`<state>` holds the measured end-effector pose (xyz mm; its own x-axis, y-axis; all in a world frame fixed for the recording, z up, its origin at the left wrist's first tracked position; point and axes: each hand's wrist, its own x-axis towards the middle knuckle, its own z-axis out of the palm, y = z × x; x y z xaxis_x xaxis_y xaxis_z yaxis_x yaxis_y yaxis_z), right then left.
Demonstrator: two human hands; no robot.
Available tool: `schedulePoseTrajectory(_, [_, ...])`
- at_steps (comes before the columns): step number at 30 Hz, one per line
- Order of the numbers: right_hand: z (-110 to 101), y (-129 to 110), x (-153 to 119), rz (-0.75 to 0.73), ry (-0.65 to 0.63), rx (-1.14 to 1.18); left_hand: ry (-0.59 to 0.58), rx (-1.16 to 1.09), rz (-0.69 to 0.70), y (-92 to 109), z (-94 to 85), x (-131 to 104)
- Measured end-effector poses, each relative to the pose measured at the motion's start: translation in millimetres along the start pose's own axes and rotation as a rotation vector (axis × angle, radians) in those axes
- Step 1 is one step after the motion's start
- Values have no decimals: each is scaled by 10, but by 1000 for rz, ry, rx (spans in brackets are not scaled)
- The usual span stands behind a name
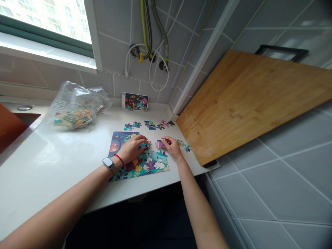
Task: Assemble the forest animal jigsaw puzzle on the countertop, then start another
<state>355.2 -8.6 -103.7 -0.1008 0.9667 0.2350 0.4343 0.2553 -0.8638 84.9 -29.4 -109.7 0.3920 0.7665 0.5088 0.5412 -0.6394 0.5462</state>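
A partly assembled jigsaw puzzle (138,169) lies on the white counter, with white rabbits at its lower right. My left hand (133,148), with a watch and red cord at the wrist, rests over its middle. Its thumb and fingers close around a small puzzle piece (145,145) at the puzzle's inner edge, partly hidden by the fingers. To the right, my right hand (172,147) pinches a purple puzzle piece (159,144) just above the gap in the upper right. Loose puzzle pieces (151,126) lie in a row behind, and several others (184,146) sit right of my right hand.
A clear plastic bag (77,103) of more pieces stands at the back left. Against the back wall leans a picture card (135,101). A large wooden board (249,100) leans along the right wall. Hoses (147,31) and a white cable hang above the counter (64,155).
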Motion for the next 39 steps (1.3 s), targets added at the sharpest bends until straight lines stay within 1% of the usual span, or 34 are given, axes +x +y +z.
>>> schedulePoseTrajectory(2, [-3,18,15,20,54,-18,-6,-13,1,2,-1,5])
schedulePoseTrajectory(3, [-10,25,25,41,109,-34,-6,-24,6,7,-3,8])
schedulePoseTrajectory(7, [-58,30,54,143,406,-116,10,-69,48,47,-18,19])
schedulePoseTrajectory(9, [-78,15,50,135,460,-159,19,-88,75,76,-26,18])
schedulePoseTrajectory(11, [-78,-4,34,97,434,-190,30,-103,100,112,-34,10])
schedulePoseTrajectory(13, [-58,-19,13,57,380,-183,45,-109,124,154,-40,-1])
schedulePoseTrajectory(19, [18,-40,-43,-88,220,-10,92,-79,217,275,-37,-23])
schedulePoseTrajectory(22, [17,-84,-98,-79,144,59,93,-80,224,305,-30,-24])
schedulePoseTrajectory(28, [40,-244,-274,-71,-90,269,115,-115,211,346,-32,-21])
schedulePoseTrajectory(32, [112,-303,-336,-55,-176,340,89,-173,175,374,-6,-35])
schedulePoseTrajectory(34, [138,-304,-336,-40,-191,332,73,-180,170,379,9,-43])
schedulePoseTrajectory(36, [146,-290,-324,-15,-154,313,62,-154,165,374,14,-48])
schedulePoseTrajectory(37, [144,-277,-314,-3,-113,300,59,-131,154,366,12,-49])
schedulePoseTrajectory(39, [130,-244,-292,5,8,274,61,-83,122,340,1,-46])
